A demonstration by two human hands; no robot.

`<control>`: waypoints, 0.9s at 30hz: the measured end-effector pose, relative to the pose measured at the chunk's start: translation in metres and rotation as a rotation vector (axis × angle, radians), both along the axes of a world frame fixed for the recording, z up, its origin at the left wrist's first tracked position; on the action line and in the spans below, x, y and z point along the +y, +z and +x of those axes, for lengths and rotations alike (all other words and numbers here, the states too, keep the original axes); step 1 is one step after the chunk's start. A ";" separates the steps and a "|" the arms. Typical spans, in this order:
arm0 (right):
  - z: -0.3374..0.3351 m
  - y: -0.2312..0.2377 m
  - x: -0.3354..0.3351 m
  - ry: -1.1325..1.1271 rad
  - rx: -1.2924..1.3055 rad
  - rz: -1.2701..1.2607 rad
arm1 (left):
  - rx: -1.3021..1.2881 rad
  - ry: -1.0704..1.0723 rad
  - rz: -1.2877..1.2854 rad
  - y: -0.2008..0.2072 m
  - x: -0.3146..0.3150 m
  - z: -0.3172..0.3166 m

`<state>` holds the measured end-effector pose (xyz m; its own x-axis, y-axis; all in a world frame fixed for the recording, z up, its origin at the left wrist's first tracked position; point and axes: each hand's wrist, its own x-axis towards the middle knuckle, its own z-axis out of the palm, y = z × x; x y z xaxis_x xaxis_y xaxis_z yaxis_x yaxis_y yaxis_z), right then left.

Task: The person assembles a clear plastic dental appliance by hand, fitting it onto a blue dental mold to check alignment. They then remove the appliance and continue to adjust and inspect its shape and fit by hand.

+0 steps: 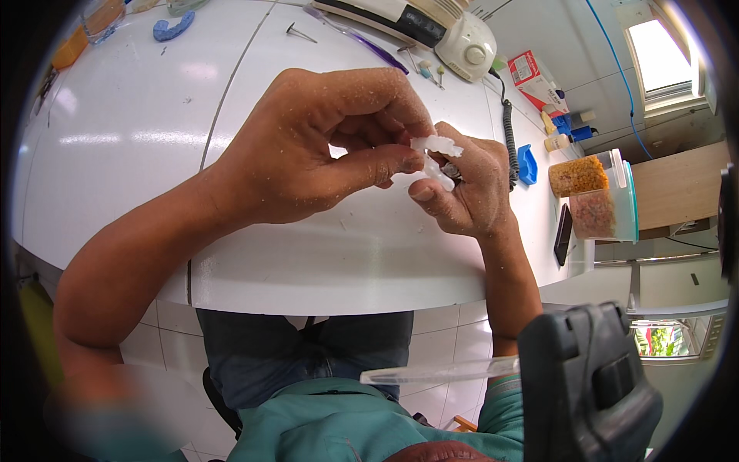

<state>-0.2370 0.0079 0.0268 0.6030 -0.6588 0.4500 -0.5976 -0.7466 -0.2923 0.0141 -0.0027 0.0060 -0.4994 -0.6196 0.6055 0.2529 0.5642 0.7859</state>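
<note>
Above the white table's front part, my left hand (331, 138) pinches a small, whitish translucent piece (437, 145) with a jagged edge between thumb and fingers. My right hand (477, 189) meets it from the right, fingers curled and thumb just below the piece. Inside the right hand shows a bit of a metal-tipped tool (453, 170); most of it is hidden by the fingers, so its exact kind cannot be told. Pale dust speckles both hands.
At the back stands a white control box with a knob (469, 48) and coiled cord (508, 142). Small burs (439, 73) and a purple-handled tool (373, 48) lie nearby. Right: lidded tubs (604, 212), phone (563, 235), blue tray (527, 164). Far left: blue arch-shaped piece (173, 27).
</note>
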 end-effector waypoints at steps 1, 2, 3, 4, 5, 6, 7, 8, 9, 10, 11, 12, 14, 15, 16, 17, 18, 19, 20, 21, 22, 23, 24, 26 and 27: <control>0.001 0.000 0.000 0.000 -0.004 0.000 | -0.002 0.000 0.000 0.000 0.000 0.000; 0.002 0.001 0.000 0.000 -0.008 -0.001 | -0.005 0.001 0.001 0.000 0.000 0.000; 0.001 0.000 0.000 -0.002 -0.005 -0.001 | -0.007 0.001 0.001 0.001 0.000 0.000; 0.000 0.000 0.000 -0.004 -0.001 -0.002 | -0.001 -0.004 0.002 0.001 0.000 0.000; -0.001 0.000 0.000 -0.007 0.003 -0.002 | 0.004 -0.009 0.002 0.001 0.000 0.000; -0.001 -0.001 0.000 -0.009 0.008 -0.008 | 0.010 -0.014 0.003 0.001 0.000 -0.001; -0.002 -0.001 0.000 -0.010 0.012 -0.013 | 0.008 -0.014 0.004 0.001 0.000 0.000; -0.002 -0.001 0.000 -0.011 0.016 -0.018 | 0.006 -0.015 0.005 0.001 0.000 0.000; -0.001 -0.001 0.000 -0.011 0.014 -0.018 | 0.005 -0.016 0.006 0.001 0.001 0.001; 0.000 -0.001 0.000 -0.011 0.013 -0.019 | 0.000 -0.013 0.002 0.001 0.001 0.001; 0.000 -0.001 0.000 -0.011 0.011 -0.019 | -0.004 -0.010 -0.002 0.001 0.001 0.001; 0.000 -0.001 0.000 -0.011 0.013 -0.019 | -0.009 -0.006 -0.007 0.001 0.001 0.001; -0.001 -0.001 0.001 -0.015 0.022 -0.023 | 0.007 -0.018 -0.004 0.001 0.001 0.000; -0.001 0.000 0.001 -0.017 0.026 -0.024 | 0.015 -0.024 -0.002 0.001 0.001 0.000; 0.000 0.001 0.001 -0.017 0.028 -0.025 | 0.010 -0.021 -0.008 0.001 0.001 0.000; 0.000 0.002 0.001 -0.017 0.030 -0.025 | 0.006 -0.018 -0.013 0.001 0.001 0.000; 0.000 0.001 0.001 -0.014 0.026 -0.024 | 0.002 -0.016 -0.019 0.001 0.001 0.001; 0.000 0.000 0.000 -0.011 0.021 -0.021 | 0.004 -0.017 -0.013 0.001 0.001 0.001; 0.000 -0.001 0.000 -0.009 0.017 -0.019 | 0.005 -0.019 -0.007 0.001 0.001 0.001; 0.000 -0.001 0.000 -0.008 0.011 -0.015 | 0.007 -0.021 -0.001 0.001 0.001 0.001; 0.000 -0.001 0.000 -0.008 0.004 -0.011 | 0.008 -0.021 0.001 0.001 0.001 0.001; 0.000 -0.001 0.000 -0.007 -0.003 -0.006 | 0.009 -0.022 0.003 0.000 0.001 0.001; 0.001 -0.001 0.000 -0.005 0.000 -0.007 | 0.009 -0.023 0.006 0.000 0.001 0.001; 0.001 -0.001 0.000 -0.002 0.004 -0.009 | 0.011 -0.024 0.000 0.000 0.001 0.001; 0.001 0.000 0.000 -0.001 0.005 -0.011 | 0.011 -0.024 -0.003 0.000 0.001 0.001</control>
